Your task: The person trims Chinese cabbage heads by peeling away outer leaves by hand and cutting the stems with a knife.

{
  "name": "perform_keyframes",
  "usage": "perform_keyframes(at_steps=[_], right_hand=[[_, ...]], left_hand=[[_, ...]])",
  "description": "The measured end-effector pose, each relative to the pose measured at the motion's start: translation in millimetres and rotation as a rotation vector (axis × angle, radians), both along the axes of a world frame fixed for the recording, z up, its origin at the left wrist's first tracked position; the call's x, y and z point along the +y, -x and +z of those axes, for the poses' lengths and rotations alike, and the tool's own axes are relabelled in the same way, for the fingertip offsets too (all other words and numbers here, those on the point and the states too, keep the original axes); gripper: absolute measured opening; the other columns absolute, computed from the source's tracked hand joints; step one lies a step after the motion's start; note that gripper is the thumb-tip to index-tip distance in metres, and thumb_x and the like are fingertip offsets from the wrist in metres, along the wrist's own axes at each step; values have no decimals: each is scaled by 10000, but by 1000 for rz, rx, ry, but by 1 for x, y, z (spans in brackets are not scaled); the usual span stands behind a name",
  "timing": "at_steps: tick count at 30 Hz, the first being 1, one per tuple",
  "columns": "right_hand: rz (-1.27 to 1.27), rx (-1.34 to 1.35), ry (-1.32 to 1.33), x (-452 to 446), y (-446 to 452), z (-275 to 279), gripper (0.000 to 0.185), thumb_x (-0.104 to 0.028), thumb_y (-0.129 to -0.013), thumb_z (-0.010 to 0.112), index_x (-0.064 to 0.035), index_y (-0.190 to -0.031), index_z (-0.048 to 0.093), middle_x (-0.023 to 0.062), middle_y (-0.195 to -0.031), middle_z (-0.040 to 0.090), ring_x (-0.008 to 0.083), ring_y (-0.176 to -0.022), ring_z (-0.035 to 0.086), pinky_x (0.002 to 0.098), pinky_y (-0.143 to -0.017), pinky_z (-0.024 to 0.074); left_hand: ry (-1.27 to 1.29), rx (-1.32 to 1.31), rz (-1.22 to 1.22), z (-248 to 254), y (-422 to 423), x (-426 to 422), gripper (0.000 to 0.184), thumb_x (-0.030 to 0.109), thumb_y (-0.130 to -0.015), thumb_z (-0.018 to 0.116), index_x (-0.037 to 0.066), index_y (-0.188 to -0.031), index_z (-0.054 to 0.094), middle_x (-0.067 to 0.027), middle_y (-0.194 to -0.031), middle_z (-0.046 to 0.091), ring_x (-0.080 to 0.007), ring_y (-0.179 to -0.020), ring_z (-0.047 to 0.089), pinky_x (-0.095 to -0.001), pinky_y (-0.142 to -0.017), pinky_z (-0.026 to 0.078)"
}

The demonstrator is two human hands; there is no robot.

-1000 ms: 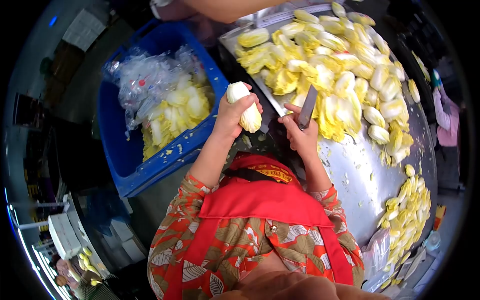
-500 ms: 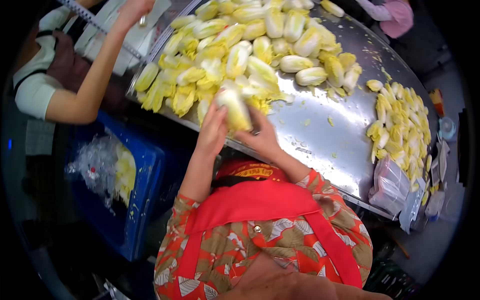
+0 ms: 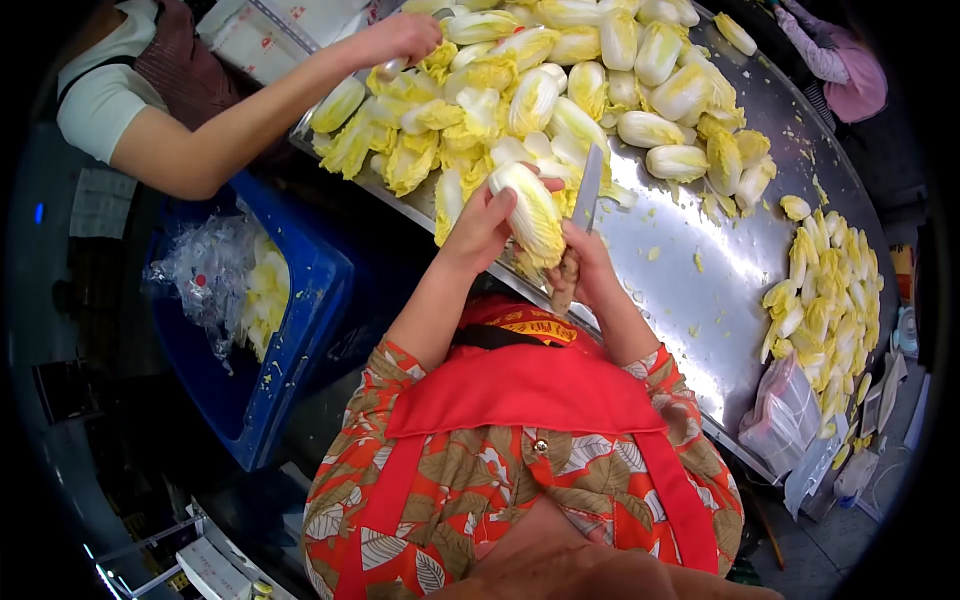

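Left hand point(image 3: 482, 232) clamped around 1 napa cabbage point(image 3: 527, 215) over the near edge of the metal surface point(image 3: 665, 300). Versus 0.5 s ago: knife point(image 3: 589, 188) blade now exposed beside it, right hand point(image 3: 594, 264) gripping the handle; apparently no cut underway.

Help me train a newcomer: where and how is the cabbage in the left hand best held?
Probably around the whiter upper half of the cabbage, from its left, as the left hand does. It is long and tilted, its yellow tip near the right hand, and the knife is to its right, so a left-side hold should clear it.
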State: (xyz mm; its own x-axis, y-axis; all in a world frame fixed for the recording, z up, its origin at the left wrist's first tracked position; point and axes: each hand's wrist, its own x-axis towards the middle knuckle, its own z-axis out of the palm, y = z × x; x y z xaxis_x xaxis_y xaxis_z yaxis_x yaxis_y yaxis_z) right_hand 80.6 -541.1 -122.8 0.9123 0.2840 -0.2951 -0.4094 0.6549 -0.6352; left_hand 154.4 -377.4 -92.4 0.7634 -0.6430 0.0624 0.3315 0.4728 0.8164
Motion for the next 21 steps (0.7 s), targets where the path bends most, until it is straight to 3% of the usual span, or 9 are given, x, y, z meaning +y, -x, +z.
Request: perform_keyframes(at_steps=[3,5,9,10,12,13,16,17,21], right_hand=[[-132,-71,389,3,-2,15,453,-265,-843,626,12,-1188,530,106,-930,627,83,-515,512,214,-413,394],[-229,-237,639,7,1,22,587,-142,-755,712,-19,-1285,492,61,-1042,609,38,-577,515,181,-504,420],[-199,-578,1163,23,3,39,760,-203,-671,794,-103,-1336,439,106,-1035,575,236,-866,570,342,-751,480],[-200,-581,1164,25,2,38,760,-203,-671,794,-103,-1336,439,106,-1035,575,236,-866,570,342,-751,480],[-111,-448,1218,28,0,34,730,-196,-684,778,-104,-1329,448,129,-1019,566,251,-853,570,343,-739,484],[-232,-520,1121,31,1,29,628,-188,-719,748,-95,-1289,500,82,-924,571,185,-768,552,299,-699,474],[-191,-388,1018,23,7,40,519,-170,-740,725,-87,-1226,563,17,-801,545,115,-672,492,251,-636,444],[-262,-409,1040,21,8,38,438,-147,-758,703,-81,-1179,601,-27,-731,509,74,-633,437,228,-591,410],[-455,-647,1103,10,-1,33,313,-7,-773,639,-72,-1079,659,56,-771,614,118,-622,524,240,-592,430]], left_hand=[[-43,95,245,-3,-2,-1,606,426,-864,618,-5,-1235,410,-165,-1115,579,-293,-1076,579,-397,-883,505],[-70,119,296,-3,-1,-2,577,387,-860,639,2,-1223,407,-150,-1107,576,-255,-1037,595,-372,-860,513],[-271,27,508,-2,3,-7,509,373,-882,624,20,-1186,418,-100,-1069,554,-165,-955,563,-304,-823,480],[-410,-50,607,1,4,-8,477,386,-908,584,21,-1171,428,-90,-1054,550,-144,-937,539,-287,-820,461],[-385,-51,615,-5,4,-9,442,396,-934,531,17,-1145,444,-84,-1041,548,-135,-931,523,-277,-822,446],[-361,-52,619,-7,4,-8,423,406,-960,477,14,-1119,460,-79,-1028,547,-126,-924,506,-268,-823,431],[-397,-42,612,-6,6,-7,409,400,-991,393,12,-1075,489,-71,-995,556,-116,-888,508,-265,-820,428],[-397,-39,616,-8,6,-5,409,400,-991,393,12,-1075,489,-71,-995,556,-116,-888,508,-265,-820,428],[-391,51,462,-2,8,4,379,346,-946,525,11,-1122,500,-65,-1003,579,-121,-902,537,-264,-809,448]])
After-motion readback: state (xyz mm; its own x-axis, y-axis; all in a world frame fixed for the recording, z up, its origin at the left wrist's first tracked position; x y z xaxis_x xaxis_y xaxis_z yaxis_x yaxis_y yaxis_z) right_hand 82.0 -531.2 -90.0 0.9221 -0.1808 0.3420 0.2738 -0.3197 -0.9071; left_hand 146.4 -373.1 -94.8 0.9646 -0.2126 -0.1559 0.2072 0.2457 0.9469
